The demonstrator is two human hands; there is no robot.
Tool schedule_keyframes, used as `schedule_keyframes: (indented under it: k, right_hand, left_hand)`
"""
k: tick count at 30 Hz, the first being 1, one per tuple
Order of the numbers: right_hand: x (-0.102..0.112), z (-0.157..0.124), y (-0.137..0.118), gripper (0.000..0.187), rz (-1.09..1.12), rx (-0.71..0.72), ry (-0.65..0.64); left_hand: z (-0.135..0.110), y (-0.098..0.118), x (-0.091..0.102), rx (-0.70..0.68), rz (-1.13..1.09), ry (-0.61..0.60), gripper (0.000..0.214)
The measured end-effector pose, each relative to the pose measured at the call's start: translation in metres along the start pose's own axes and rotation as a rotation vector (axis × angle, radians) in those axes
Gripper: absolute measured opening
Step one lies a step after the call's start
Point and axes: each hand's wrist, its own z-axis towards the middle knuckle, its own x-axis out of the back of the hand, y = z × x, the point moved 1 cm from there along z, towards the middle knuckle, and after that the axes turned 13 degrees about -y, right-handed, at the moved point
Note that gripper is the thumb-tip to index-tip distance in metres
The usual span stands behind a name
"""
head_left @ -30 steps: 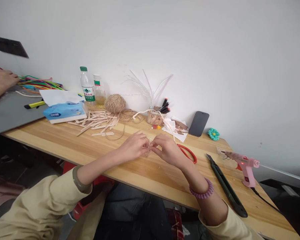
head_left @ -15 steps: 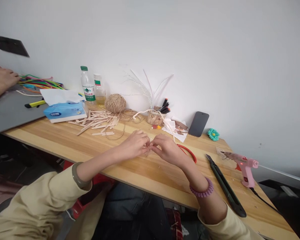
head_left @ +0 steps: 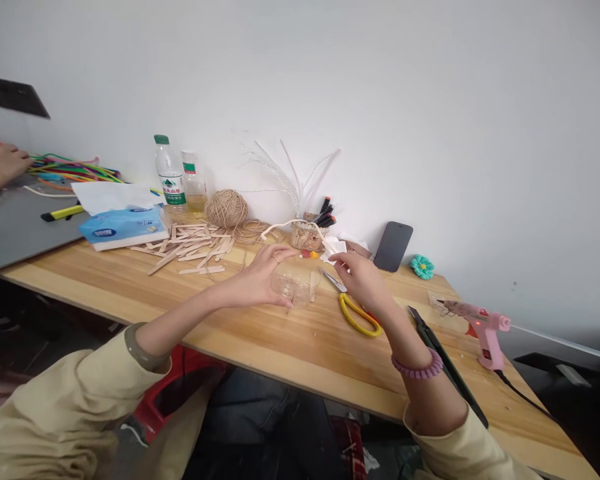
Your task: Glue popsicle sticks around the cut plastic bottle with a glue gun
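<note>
My left hand (head_left: 257, 277) is curved around a clear plastic piece (head_left: 293, 287), which looks like a cut bottle base, just above the wooden table. My right hand (head_left: 363, 277) is to the right, thumb and fingertips pinched together at the edge of some crumpled white paper (head_left: 334, 248). What sits between those fingertips is too small to make out. Under and beside my right hand lie scissors (head_left: 360, 319) with a yellow handle loop and some red near it. A white cord (head_left: 293, 223) runs across a small container (head_left: 307, 235) behind my hands.
Wooden sticks (head_left: 195, 245), twine (head_left: 226, 208), a tissue pack (head_left: 125, 227) and bottles (head_left: 170, 177) stand left. On the right are a phone (head_left: 393, 247), a green flower (head_left: 423, 267), a utility knife (head_left: 447, 367) and a pink glue gun (head_left: 487, 330). Another person's hand (head_left: 3, 167) is far left.
My hands have parted: the right moved right and up to the white paper. My left hand opened out around the clear plastic piece, now visible. The scissors' yellow handle has come into view.
</note>
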Motion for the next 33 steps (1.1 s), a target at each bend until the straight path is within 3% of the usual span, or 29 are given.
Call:
schedule_keyframes:
  k: [3, 6, 10, 13, 17, 19, 25, 29, 31, 33]
  right_hand:
    - [-0.011, 0.014, 0.011, 0.030, -0.081, -0.002, -0.117]
    - [-0.026, 0.026, 0.015, 0.035, -0.109, 0.086, -0.209]
    - [-0.038, 0.035, 0.013, 0.048, -0.152, 0.247, -0.338]
    - [-0.038, 0.035, 0.009, 0.034, -0.189, 0.296, -0.374]
    - [-0.034, 0.028, 0.006, 0.010, -0.246, 0.317, -0.380]
    - [-0.032, 0.018, 0.006, 0.006, -0.278, 0.324, -0.371]
    - [-0.006, -0.027, 0.004, 0.015, -0.282, 0.230, -0.250]
    - [0.018, -0.047, -0.017, 0.021, -0.103, 0.397, -0.106]
    - [0.024, -0.052, -0.033, 0.030, -0.117, 0.479, -0.135]
    - [0.024, -0.054, -0.046, 0.033, -0.184, 0.454, -0.186]
  left_hand:
    - [0.003, -0.012, -0.008, 0.050, -0.064, -0.016, 0.106]
    - [0.004, -0.026, -0.008, 0.029, -0.047, -0.051, 0.095]
    - [-0.001, -0.047, 0.008, -0.022, -0.044, -0.097, 0.093]
    - [-0.005, -0.058, 0.020, 0.001, -0.053, -0.151, 0.102]
    - [-0.005, -0.059, 0.026, 0.016, -0.060, -0.227, 0.105]
    - [-0.002, -0.058, 0.026, 0.023, -0.057, -0.237, 0.104]
    - [0.006, -0.058, 0.020, -0.035, -0.100, -0.234, 0.101]
    - [0.016, -0.051, 0.012, -0.116, -0.110, -0.228, 0.100]
    - [0.020, -0.045, 0.009, -0.147, -0.080, -0.232, 0.101]
    - [0.021, -0.041, 0.009, -0.154, -0.037, -0.239, 0.103]
